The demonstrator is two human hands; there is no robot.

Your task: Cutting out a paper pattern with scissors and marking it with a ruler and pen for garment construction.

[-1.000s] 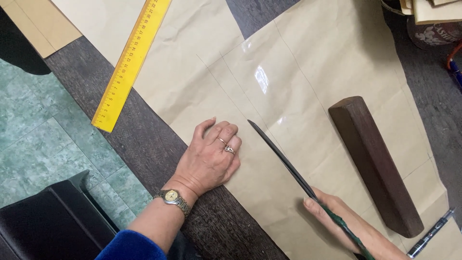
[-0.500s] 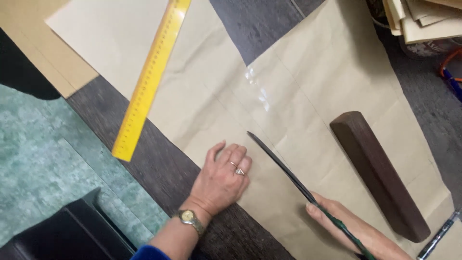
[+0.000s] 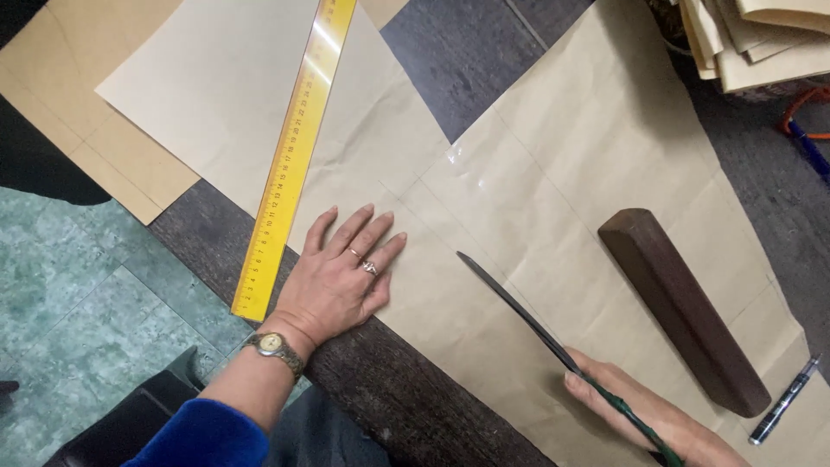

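Note:
My left hand (image 3: 339, 275) lies flat, fingers spread, on a large sheet of brown paper (image 3: 605, 173) at the table's near edge. It wears a ring and a wristwatch. My right hand (image 3: 644, 413) grips the green-wrapped handle of a long thin dark blade (image 3: 514, 307). The blade lies low over the paper and points toward the left hand, its tip a short way from the fingers. A long yellow ruler (image 3: 292, 160) lies diagonally just left of my left hand.
A dark wooden block (image 3: 683, 307) rests on the paper to the right of the blade. A pen (image 3: 782, 399) lies at the lower right. Stacked paper sheets (image 3: 756, 39) sit at the top right. The dark wooden table (image 3: 467, 60) shows between sheets.
The view has shifted, so everything sits further right and lower. My left hand has spread flatter on the paper, closer to the ruler. The blade stays in my right hand.

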